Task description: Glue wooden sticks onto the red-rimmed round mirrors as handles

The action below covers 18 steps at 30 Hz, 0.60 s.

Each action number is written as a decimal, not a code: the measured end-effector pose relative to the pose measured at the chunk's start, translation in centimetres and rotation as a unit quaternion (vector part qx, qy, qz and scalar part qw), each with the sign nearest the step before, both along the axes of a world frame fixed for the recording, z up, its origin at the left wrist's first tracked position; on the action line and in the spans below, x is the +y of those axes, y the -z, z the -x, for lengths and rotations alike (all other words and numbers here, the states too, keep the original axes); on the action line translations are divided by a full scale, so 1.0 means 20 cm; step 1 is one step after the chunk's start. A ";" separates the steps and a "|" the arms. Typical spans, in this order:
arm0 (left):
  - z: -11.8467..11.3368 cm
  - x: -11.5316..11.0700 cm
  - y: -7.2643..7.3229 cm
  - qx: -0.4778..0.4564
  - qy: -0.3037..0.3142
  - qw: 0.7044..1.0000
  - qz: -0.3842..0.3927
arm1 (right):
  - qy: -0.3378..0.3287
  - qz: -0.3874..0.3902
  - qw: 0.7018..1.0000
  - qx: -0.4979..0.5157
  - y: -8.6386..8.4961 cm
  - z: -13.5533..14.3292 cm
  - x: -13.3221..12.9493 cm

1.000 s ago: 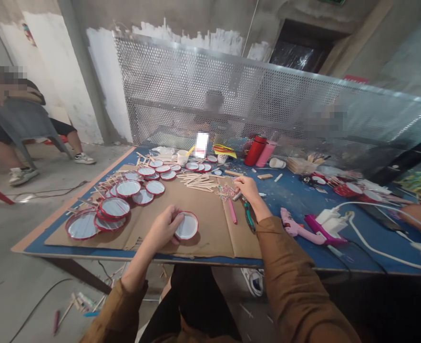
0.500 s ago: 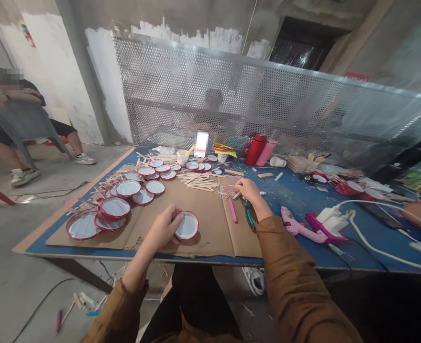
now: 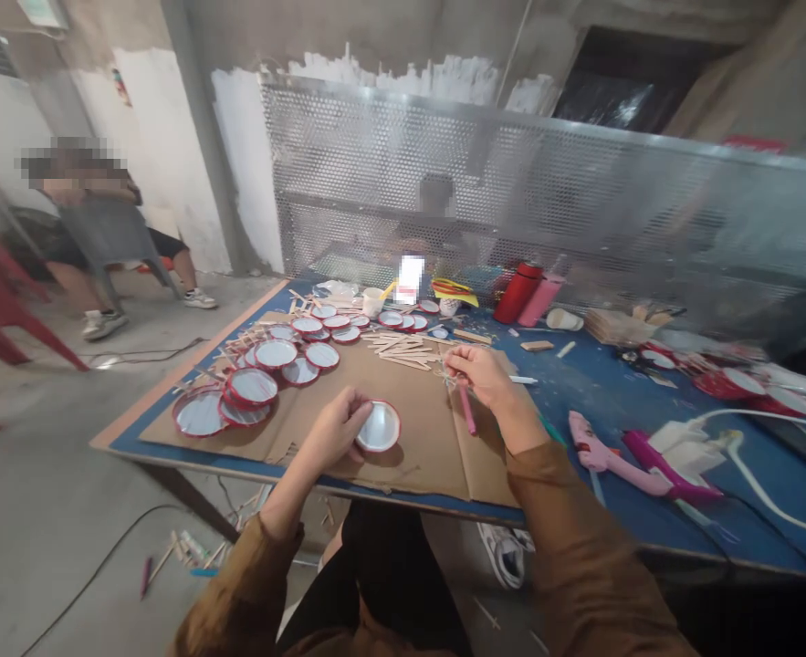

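Observation:
My left hand (image 3: 339, 424) is closed on the left edge of a round red-rimmed lid (image 3: 379, 426), its pale inner face turned up, low over the cardboard sheet (image 3: 409, 465). My right hand (image 3: 479, 372) is pinched closed above a small heap of thin coloured strings (image 3: 449, 376); whatever lies between its fingertips is too small to make out. Just below those fingers lies a pink stick (image 3: 467, 411). A green-handled tool (image 3: 553, 431) is mostly hidden behind my right forearm. Flat wooden sticks (image 3: 403, 350) are piled beyond my hands.
Several red-rimmed lids with sticks (image 3: 252, 388) overlap at the left. A pink glue gun (image 3: 598, 447) and a purple power strip (image 3: 676, 474) lie at the right. A red bottle (image 3: 518, 294) and paper cup (image 3: 373, 302) stand behind. A person sits on a grey chair (image 3: 108, 237).
The view has swung left, so the table sits further right. My right hand has moved from beside the pink stick to over the strings. My left hand still holds the lid.

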State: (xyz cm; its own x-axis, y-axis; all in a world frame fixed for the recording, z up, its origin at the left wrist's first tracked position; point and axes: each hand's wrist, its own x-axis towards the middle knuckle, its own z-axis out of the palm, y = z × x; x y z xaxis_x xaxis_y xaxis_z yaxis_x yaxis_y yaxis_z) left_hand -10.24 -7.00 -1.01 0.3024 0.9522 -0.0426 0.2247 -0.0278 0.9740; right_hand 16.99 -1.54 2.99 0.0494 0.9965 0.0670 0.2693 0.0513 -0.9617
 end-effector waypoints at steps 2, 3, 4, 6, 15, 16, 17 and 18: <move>0.00 0.00 -0.01 -0.023 0.004 1.000 0.011 | -0.045 0.003 0.998 0.047 0.01 0.15 -0.04; 0.00 -0.01 -0.01 -0.043 0.007 0.999 0.013 | -0.060 0.005 0.997 0.047 0.01 0.22 -0.06; 0.00 -0.01 -0.01 -0.062 0.008 0.998 0.018 | -0.071 0.004 0.997 0.041 0.02 0.28 -0.08; 0.01 0.00 -0.01 -0.111 0.008 0.993 0.029 | -0.087 -0.002 0.996 0.023 0.05 0.39 -0.13; 0.04 0.00 -0.01 -0.166 0.036 0.985 0.019 | -0.131 0.001 0.990 0.047 0.07 0.58 -0.26; 0.04 0.00 -0.01 -0.162 0.026 0.986 0.013 | -0.128 -0.007 0.991 0.040 0.07 0.58 -0.26; 0.04 0.00 0.00 -0.160 0.021 0.987 0.012 | -0.125 -0.012 0.992 0.031 0.08 0.58 -0.26; 0.04 0.00 0.00 -0.157 0.021 0.987 0.014 | -0.124 -0.016 0.992 0.022 0.08 0.57 -0.26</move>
State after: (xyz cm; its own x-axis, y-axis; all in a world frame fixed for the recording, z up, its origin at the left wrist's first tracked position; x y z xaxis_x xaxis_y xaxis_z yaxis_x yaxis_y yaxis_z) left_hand -10.96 -7.02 -1.07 0.3440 0.9384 0.0341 -0.0898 -0.0033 0.9960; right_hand 5.57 -6.65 1.37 -0.1937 0.9758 0.1013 0.2016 0.1407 -0.9693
